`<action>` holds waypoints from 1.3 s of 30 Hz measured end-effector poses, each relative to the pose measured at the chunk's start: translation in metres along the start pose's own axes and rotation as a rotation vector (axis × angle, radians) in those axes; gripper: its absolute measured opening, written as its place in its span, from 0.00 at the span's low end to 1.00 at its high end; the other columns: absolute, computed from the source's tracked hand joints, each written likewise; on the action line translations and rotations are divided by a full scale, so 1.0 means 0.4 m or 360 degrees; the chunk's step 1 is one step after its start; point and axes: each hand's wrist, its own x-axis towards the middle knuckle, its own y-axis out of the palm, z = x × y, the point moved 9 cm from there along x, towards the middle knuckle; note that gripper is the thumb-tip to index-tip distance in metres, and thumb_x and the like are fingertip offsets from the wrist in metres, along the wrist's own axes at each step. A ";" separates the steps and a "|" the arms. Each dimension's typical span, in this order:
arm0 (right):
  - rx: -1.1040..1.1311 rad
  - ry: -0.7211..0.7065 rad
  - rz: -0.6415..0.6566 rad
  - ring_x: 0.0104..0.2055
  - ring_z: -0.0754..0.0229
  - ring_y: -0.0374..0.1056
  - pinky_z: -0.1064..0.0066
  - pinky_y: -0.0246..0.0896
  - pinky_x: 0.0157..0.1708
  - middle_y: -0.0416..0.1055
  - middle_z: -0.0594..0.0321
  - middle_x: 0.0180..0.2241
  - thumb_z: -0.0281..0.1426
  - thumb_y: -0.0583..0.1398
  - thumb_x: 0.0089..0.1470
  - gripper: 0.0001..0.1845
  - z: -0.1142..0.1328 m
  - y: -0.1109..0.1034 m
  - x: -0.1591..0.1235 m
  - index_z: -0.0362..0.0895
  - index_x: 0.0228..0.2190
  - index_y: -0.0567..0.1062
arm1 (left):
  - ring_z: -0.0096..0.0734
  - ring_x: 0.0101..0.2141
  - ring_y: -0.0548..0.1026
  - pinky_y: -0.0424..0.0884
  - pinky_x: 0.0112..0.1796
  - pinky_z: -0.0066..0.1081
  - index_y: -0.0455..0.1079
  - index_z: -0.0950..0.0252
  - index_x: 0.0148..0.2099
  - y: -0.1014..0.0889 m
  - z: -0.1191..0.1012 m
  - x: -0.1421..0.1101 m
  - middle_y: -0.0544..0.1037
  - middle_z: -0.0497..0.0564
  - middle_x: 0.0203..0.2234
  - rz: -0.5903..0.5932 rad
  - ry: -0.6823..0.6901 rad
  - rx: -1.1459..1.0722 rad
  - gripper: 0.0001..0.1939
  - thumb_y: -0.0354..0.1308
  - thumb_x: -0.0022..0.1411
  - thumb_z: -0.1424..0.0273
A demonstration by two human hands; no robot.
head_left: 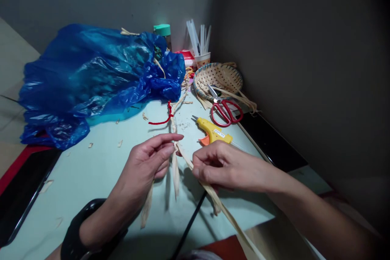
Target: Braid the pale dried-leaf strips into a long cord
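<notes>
On the pale-blue counter [131, 178], pale fibre strips [175, 172] meet at a crossing between the two hands. The twisted length [177, 107] runs from there towards 12 o'clock. The left hand [152, 158] has its fingers closed in a light pinch at the crossing, with the index reaching out towards 3 o'clock. The right hand [217, 164], at 4 o'clock from the crossing, has its thumb and curled fingers shut around the long strip [233, 221], whose tail leaves towards 5 o'clock. One strip hangs at 6 o'clock; another free end [146, 209] points to 7 o'clock.

To work this well, the left pinch should sit right up against the crossing, since a gap there would probably let the turns loosen. The right hand would do best with an even, moderate pull, the strip lying flat; a sharp tug could split dry fibre. Matching tension on every strip should keep the twist regular.

The red cord [161, 122], at 11 o'clock, should be kept from catching. The yellow glue gun [215, 131] and red-handled scissors [225, 113] lie towards 2 o'clock, so wide swings of the right hand that way are best avoided.
</notes>
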 end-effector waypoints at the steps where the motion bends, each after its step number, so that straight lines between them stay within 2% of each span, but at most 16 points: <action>1: -0.0034 -0.0005 0.0008 0.19 0.73 0.48 0.79 0.41 0.18 0.56 0.72 0.17 0.27 0.56 0.53 0.12 0.000 0.004 0.001 0.40 0.20 0.63 | 0.18 0.18 0.54 0.49 0.19 0.21 0.75 0.60 0.47 0.002 0.002 -0.001 0.62 0.43 0.20 0.0007 -0.0024 0.0022 0.14 0.61 0.59 0.64; 4: -0.0110 -0.0014 0.0029 0.20 0.73 0.48 0.78 0.42 0.18 0.57 0.71 0.18 0.27 0.55 0.54 0.12 0.000 0.013 0.004 0.40 0.20 0.63 | 0.17 0.18 0.53 0.48 0.19 0.21 0.74 0.59 0.48 0.010 0.005 0.000 0.60 0.42 0.20 0.0041 -0.0058 0.0073 0.14 0.60 0.60 0.63; 10: -0.0264 -0.0028 -0.0018 0.20 0.72 0.47 0.76 0.41 0.19 0.56 0.71 0.18 0.28 0.53 0.55 0.12 -0.004 0.010 0.006 0.41 0.20 0.61 | 0.16 0.18 0.51 0.46 0.19 0.21 0.75 0.62 0.47 0.009 0.000 0.009 0.57 0.40 0.19 0.0059 0.0022 0.0061 0.13 0.61 0.59 0.66; 19: -0.0492 -0.0018 -0.0094 0.20 0.71 0.46 0.75 0.39 0.18 0.54 0.71 0.18 0.27 0.53 0.48 0.08 0.017 0.016 0.005 0.42 0.19 0.62 | 0.16 0.17 0.51 0.45 0.18 0.22 0.74 0.64 0.47 0.009 0.002 0.011 0.56 0.39 0.17 0.0055 0.0008 0.0077 0.15 0.62 0.58 0.65; 26: -0.0768 -0.0111 -0.0145 0.19 0.72 0.47 0.76 0.40 0.19 0.52 0.72 0.17 0.26 0.53 0.48 0.09 0.040 0.026 0.008 0.42 0.19 0.60 | 0.15 0.17 0.54 0.46 0.18 0.22 0.74 0.65 0.43 0.008 0.011 0.013 0.63 0.42 0.21 0.0032 -0.0032 0.0136 0.14 0.65 0.55 0.67; 31: -0.0931 -0.0115 -0.0155 0.19 0.71 0.49 0.75 0.42 0.21 0.54 0.72 0.16 0.27 0.53 0.52 0.10 0.039 0.032 0.004 0.43 0.20 0.61 | 0.15 0.19 0.56 0.48 0.19 0.21 0.72 0.63 0.44 0.005 0.025 0.014 0.64 0.42 0.23 0.0036 -0.0050 0.0136 0.13 0.65 0.55 0.67; 36: -0.0927 -0.0048 -0.0177 0.22 0.70 0.55 0.75 0.45 0.23 0.62 0.71 0.20 0.32 0.53 0.59 0.10 0.033 0.030 -0.018 0.44 0.26 0.66 | 0.14 0.19 0.55 0.48 0.19 0.21 0.72 0.63 0.44 0.003 0.020 0.009 0.65 0.42 0.24 0.0037 -0.0001 0.0093 0.12 0.64 0.57 0.67; 39: -0.0859 -0.0084 -0.0311 0.24 0.69 0.58 0.74 0.48 0.25 0.65 0.70 0.22 0.36 0.53 0.61 0.12 0.046 0.018 -0.030 0.44 0.28 0.68 | 0.13 0.18 0.55 0.47 0.19 0.21 0.71 0.62 0.45 0.005 0.015 0.006 0.66 0.42 0.25 0.0040 0.0022 0.0048 0.13 0.63 0.57 0.67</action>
